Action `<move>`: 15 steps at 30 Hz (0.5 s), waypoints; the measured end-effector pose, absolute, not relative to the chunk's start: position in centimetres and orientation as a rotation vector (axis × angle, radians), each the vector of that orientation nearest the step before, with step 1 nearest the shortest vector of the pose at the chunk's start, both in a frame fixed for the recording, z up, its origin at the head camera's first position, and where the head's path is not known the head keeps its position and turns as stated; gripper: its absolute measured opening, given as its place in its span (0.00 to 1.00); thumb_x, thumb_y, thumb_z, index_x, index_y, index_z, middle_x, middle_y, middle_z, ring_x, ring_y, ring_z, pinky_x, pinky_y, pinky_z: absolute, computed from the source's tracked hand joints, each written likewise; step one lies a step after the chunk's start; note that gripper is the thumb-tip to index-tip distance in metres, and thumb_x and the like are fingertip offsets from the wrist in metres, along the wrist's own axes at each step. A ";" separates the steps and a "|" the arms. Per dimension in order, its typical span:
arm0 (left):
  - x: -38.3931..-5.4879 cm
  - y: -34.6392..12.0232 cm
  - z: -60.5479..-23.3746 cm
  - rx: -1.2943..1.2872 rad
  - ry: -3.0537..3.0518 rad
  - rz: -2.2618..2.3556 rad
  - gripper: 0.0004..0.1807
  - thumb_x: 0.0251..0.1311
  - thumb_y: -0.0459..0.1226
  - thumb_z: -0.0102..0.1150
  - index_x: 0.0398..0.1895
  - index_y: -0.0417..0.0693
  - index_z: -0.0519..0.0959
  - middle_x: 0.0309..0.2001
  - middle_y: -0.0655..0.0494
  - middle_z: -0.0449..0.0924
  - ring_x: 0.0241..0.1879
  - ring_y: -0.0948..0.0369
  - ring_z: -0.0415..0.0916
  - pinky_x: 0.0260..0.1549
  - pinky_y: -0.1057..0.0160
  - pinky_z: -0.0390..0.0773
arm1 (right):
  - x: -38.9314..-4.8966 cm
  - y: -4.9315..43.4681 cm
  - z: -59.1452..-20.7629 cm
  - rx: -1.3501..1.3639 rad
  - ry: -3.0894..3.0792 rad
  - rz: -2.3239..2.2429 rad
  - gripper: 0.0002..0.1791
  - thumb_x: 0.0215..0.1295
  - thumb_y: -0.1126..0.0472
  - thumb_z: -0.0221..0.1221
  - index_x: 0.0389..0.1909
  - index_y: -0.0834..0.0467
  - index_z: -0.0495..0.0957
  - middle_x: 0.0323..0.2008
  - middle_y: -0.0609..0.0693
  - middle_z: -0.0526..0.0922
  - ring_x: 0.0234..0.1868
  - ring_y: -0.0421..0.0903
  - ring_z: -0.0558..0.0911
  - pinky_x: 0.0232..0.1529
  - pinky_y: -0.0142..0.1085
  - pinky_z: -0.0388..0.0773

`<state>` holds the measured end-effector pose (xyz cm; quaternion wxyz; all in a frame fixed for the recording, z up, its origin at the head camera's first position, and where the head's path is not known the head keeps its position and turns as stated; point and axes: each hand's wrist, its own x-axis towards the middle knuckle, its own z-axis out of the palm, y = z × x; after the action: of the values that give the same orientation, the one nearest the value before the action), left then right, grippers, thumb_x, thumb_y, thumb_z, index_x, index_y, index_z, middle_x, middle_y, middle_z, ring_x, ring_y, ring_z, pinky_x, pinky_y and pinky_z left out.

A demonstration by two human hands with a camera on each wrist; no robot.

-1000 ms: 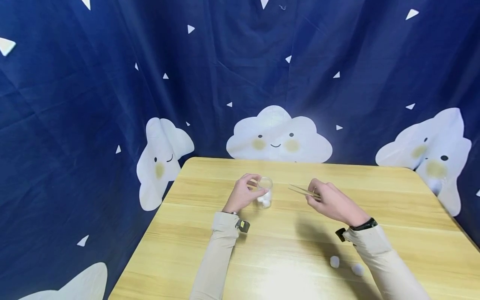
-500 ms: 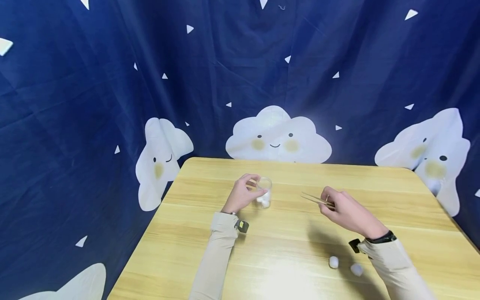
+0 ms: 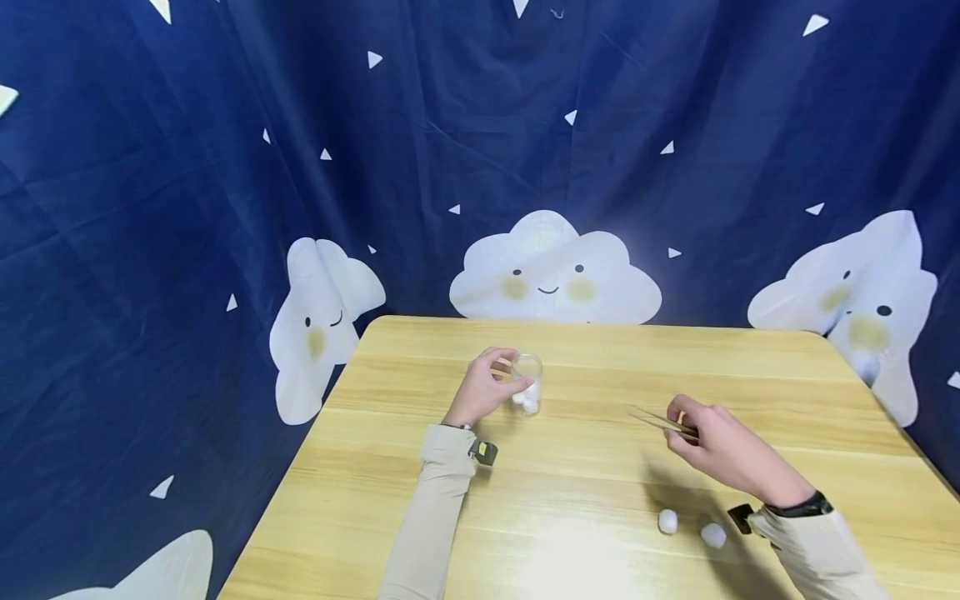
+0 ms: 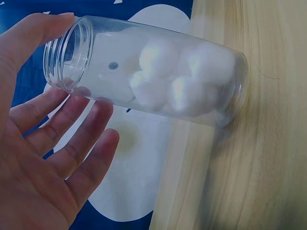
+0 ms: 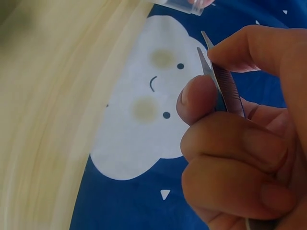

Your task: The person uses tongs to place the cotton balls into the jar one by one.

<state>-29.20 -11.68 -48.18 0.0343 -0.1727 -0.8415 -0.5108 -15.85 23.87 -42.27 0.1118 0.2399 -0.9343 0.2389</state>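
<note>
A clear, lidless plastic jar (image 4: 112, 72) stands upright on the table, with several white cotton balls (image 4: 189, 96) in its lower part. My left hand (image 3: 482, 392) grips the jar near its threaded mouth, thumb on one side and fingertips on the other. Over the table's right half, my right hand (image 3: 723, 446) pinches a pair of metal tweezers (image 5: 225, 86) between thumb and index finger. The tweezer tips stand apart, nothing between them, pointing left. Two loose cotton balls, one white ball (image 3: 667, 522) and another (image 3: 713, 535) to its right, lie on the table nearer me than the right hand.
The wood-grain table (image 3: 360, 492) reaches back to a dark blue curtain (image 3: 420, 150) printed with clouds and white triangles. A bright glare lies on the tabletop near the front middle.
My right hand has moved right and toward me with the tweezers, away from the jar. My left hand keeps its hold on the jar; the loose cotton balls have stayed put.
</note>
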 end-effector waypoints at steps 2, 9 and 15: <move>-29.2 -11.7 -48.2 -0.530 -2.587 -1.566 0.30 0.56 0.51 0.76 0.62 0.54 0.80 0.58 0.57 0.82 0.50 0.55 0.83 0.49 0.55 0.85 | -15.4 24.2 -42.5 0.700 -2.746 0.686 0.11 0.62 0.68 0.64 0.35 0.51 0.73 0.18 0.30 0.58 0.17 0.25 0.55 0.19 0.23 0.57; -29.3 -11.6 -48.2 -0.530 -2.576 -1.569 0.30 0.56 0.51 0.76 0.61 0.54 0.80 0.57 0.57 0.82 0.50 0.54 0.83 0.49 0.56 0.85 | -13.8 25.4 -43.3 0.648 -2.777 0.675 0.11 0.62 0.67 0.65 0.35 0.50 0.73 0.18 0.30 0.59 0.17 0.24 0.56 0.19 0.23 0.58; -29.2 -11.6 -48.2 -0.525 -2.573 -1.577 0.30 0.56 0.51 0.76 0.61 0.55 0.80 0.57 0.57 0.82 0.50 0.54 0.83 0.49 0.55 0.85 | -12.7 26.2 -44.3 0.623 -2.796 0.665 0.11 0.62 0.66 0.66 0.35 0.50 0.73 0.18 0.29 0.59 0.18 0.24 0.56 0.19 0.23 0.58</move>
<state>-29.19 -11.62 -48.22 0.0390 -0.1712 -0.8394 -0.5144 -12.70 26.24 -44.32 0.1001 0.2109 -0.9460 0.2249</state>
